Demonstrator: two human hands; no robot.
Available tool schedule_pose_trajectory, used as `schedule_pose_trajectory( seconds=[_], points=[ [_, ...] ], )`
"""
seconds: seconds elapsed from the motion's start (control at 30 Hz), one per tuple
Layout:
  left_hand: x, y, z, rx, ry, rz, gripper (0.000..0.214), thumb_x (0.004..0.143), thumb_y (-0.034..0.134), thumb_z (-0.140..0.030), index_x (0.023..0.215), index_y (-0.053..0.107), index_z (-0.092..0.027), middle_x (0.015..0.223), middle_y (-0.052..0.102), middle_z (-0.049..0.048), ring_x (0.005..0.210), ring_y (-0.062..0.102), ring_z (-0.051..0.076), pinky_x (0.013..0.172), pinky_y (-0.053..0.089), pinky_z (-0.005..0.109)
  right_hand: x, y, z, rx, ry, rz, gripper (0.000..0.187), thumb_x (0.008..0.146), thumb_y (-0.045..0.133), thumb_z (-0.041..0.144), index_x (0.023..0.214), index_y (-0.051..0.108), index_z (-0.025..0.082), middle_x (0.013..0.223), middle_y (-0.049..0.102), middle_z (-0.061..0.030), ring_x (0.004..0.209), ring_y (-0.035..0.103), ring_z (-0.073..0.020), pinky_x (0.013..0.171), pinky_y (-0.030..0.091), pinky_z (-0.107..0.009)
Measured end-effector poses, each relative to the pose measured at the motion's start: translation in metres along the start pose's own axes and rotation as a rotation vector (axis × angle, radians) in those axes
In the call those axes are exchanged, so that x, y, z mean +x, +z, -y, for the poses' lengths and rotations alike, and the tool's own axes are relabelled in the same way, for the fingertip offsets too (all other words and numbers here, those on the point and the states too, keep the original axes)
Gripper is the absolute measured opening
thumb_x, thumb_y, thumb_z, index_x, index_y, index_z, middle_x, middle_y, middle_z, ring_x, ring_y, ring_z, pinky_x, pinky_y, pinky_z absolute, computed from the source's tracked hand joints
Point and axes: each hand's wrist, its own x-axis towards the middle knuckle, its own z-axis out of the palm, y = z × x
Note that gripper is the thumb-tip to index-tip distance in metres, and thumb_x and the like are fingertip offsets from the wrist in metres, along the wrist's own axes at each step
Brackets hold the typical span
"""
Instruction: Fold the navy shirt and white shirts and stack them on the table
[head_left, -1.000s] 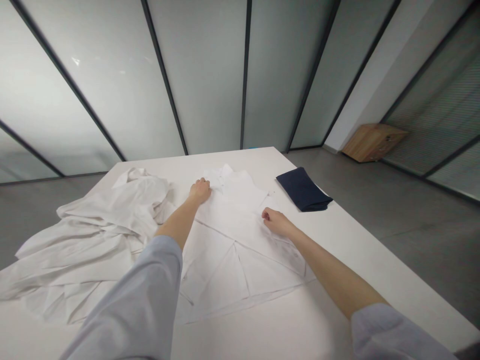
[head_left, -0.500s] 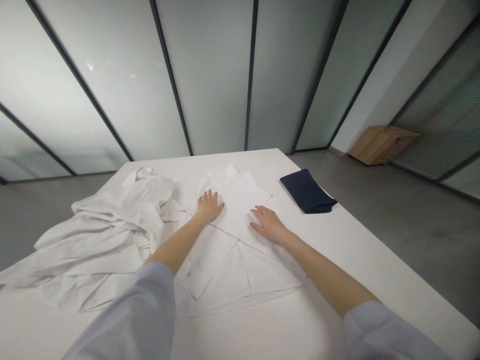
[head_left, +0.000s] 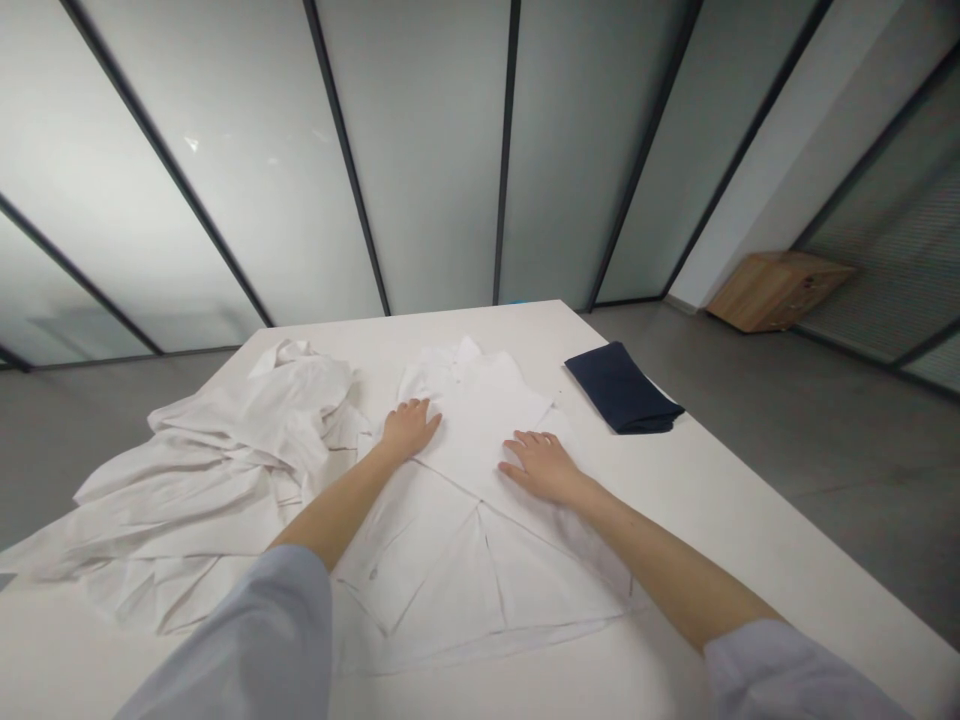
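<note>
1. A white garment (head_left: pixel 476 425) is laid out on the middle of the tabletop (head_left: pixel 720 530), with its narrower end set away from the person and its wider edge turned toward the near side.
2. The garment is placed beneath and between the two hands: its left part is covered by the left grip (head_left: pixel 407 430), its right part by the right grip (head_left: pixel 546 465), and a bare strip of cloth is left between them.
3. The left grip is held palm down, with the thumb spread away from the fingers; nothing is seen clasped in it.
4. The right grip is likewise kept loose and unclenched, its fingers extended over the cloth and pointed toward the left grip.
5. The garment's surface is mostly flattened. It is crossed by thin dark lines, one run slantwise down to the right, and two others spread from a point below it like an upturned V.
6. The far end is left rumpled, with a small peak formed there; along the near edge, the cloth looks thin.
7. To the left, a crumpled white fabric pile (head_left: pixel 247 480) is heaped near the garment.
8. To the right, a folded navy cloth (head_left: pixel 621 388) is set apart, close to the tabletop's edge.
9. Beyond, a wooden cabinet (head_left: pixel 776 290) is stood on the grey floor (head_left: pixel 750 400), and the background is closed off by frosted panels (head_left: pixel 442 150) framed in dark strips.
</note>
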Motion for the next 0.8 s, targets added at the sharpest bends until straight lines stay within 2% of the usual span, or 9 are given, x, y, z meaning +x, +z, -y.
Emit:
schedule_pose_trajectory(
  seconds=[0.1, 0.2, 0.3, 0.4, 0.5, 0.67, 0.73, 0.8],
  points=[
    [0.03, -0.014, 0.01, -0.061, -0.092, -0.042, 0.048, 0.095, 0.028, -0.042, 0.135, 0.046, -0.02, 0.129, 0.054, 0.0127, 0.109, 0.06, 0.025, 0.09, 0.048, 0.038, 0.016, -0.015, -0.003, 0.014, 0.017, -0.011, 0.046, 0.096, 0.036, 0.048, 0.121, 0.061, 0.019, 0.12, 0.064, -0.0145, 0.113, 0.056, -0.0281, 0.099, 0.034, -0.043],
    [0.067, -0.023, 0.022, -0.072, -0.083, -0.04, 0.051, 0.09, 0.04, -0.037, 0.14, 0.04, -0.025, 0.144, 0.041, 0.011, 0.123, 0.05, 0.025, 0.097, 0.044, 0.036, 0.027, -0.013, -0.01, 0.05, 0.002, -0.062, 0.04, 0.096, 0.04, 0.043, 0.118, 0.063, 0.018, 0.116, 0.063, -0.0144, 0.11, 0.056, -0.0271, 0.094, 0.038, -0.04],
    [0.098, -0.026, 0.032, -0.042, -0.082, 0.072, 0.055, 0.082, 0.051, -0.039, 0.137, 0.047, -0.029, 0.149, 0.034, 0.0093, 0.132, 0.039, 0.03, 0.101, 0.042, 0.04, 0.029, -0.005, -0.02, 0.127, -0.019, -0.108, 0.035, 0.095, 0.044, 0.04, 0.113, 0.065, 0.018, 0.111, 0.064, -0.013, 0.106, 0.057, -0.0253, 0.09, 0.041, -0.037],
    [0.12, -0.027, 0.042, 0.005, -0.128, 0.198, 0.052, 0.076, 0.055, -0.039, 0.126, 0.058, -0.027, 0.141, 0.045, 0.012, 0.128, 0.043, 0.034, 0.097, 0.044, 0.043, 0.027, -0.003, -0.031, 0.244, -0.046, -0.13, 0.033, 0.095, 0.045, 0.036, 0.112, 0.065, 0.017, 0.107, 0.067, -0.0113, 0.1, 0.06, -0.0229, 0.088, 0.043, -0.035],
    [0.136, -0.028, 0.055, 0.046, -0.15, 0.255, 0.052, 0.072, 0.057, -0.037, 0.122, 0.062, -0.023, 0.133, 0.053, 0.0149, 0.123, 0.047, 0.034, 0.094, 0.045, 0.043, 0.025, -0.004, -0.041, 0.362, -0.038, -0.153, 0.03, 0.093, 0.047, 0.035, 0.108, 0.066, 0.017, 0.103, 0.068, -0.0105, 0.093, 0.063, -0.021, 0.084, 0.046, -0.033],
    [0.154, -0.036, 0.073, 0.05, -0.176, 0.293, 0.044, 0.073, 0.056, -0.032, 0.112, 0.066, -0.015, 0.122, 0.063, 0.0155, 0.112, 0.058, 0.03, 0.088, 0.048, 0.035, 0.025, 0.003, -0.053, 0.467, -0.035, -0.201, 0.027, 0.091, 0.049, 0.034, 0.104, 0.067, 0.018, 0.101, 0.068, -0.0098, 0.092, 0.063, -0.0202, 0.083, 0.048, -0.033],
    [0.154, -0.039, 0.076, 0.038, -0.232, 0.249, 0.044, 0.077, 0.053, -0.031, 0.116, 0.063, -0.013, 0.123, 0.061, 0.0174, 0.112, 0.058, 0.03, 0.087, 0.048, 0.035, 0.026, 0.007, -0.055, 0.453, -0.049, -0.207, 0.027, 0.091, 0.049, 0.032, 0.107, 0.066, 0.018, 0.104, 0.067, -0.0103, 0.095, 0.062, -0.0204, 0.087, 0.047, -0.034],
    [0.148, -0.042, 0.076, -0.017, -0.343, 0.115, 0.045, 0.082, 0.049, -0.032, 0.122, 0.057, -0.012, 0.125, 0.059, 0.0194, 0.113, 0.057, 0.031, 0.087, 0.048, 0.037, 0.029, 0.008, -0.054, 0.41, -0.054, -0.196, 0.03, 0.091, 0.05, 0.032, 0.113, 0.065, 0.018, 0.11, 0.065, -0.0112, 0.101, 0.06, -0.0214, 0.092, 0.045, -0.036]
  ],
)
